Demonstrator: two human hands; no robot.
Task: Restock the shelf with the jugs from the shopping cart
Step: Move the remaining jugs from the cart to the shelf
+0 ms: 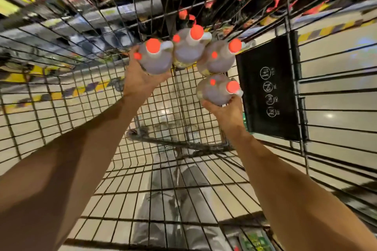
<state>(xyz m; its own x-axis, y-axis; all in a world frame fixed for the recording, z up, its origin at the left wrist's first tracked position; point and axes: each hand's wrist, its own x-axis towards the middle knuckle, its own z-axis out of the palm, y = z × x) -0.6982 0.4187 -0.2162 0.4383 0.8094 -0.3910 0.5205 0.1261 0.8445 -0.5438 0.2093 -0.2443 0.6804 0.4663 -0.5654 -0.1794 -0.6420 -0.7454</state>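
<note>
Fingers of the left hand point(140, 76) curl round the side of the left jug point(156, 60), gripping it. The right hand point(226, 111) clasps the near jug point(216, 90) from below. The left jug sits against the middle jug point(188, 48) and the near jug against the right jug point(218, 61). All four are orange-capped, at the far end of the cart point(288, 16), beside its black flap point(269, 91). A shelf point(126, 11) shows beyond the wire.
</note>
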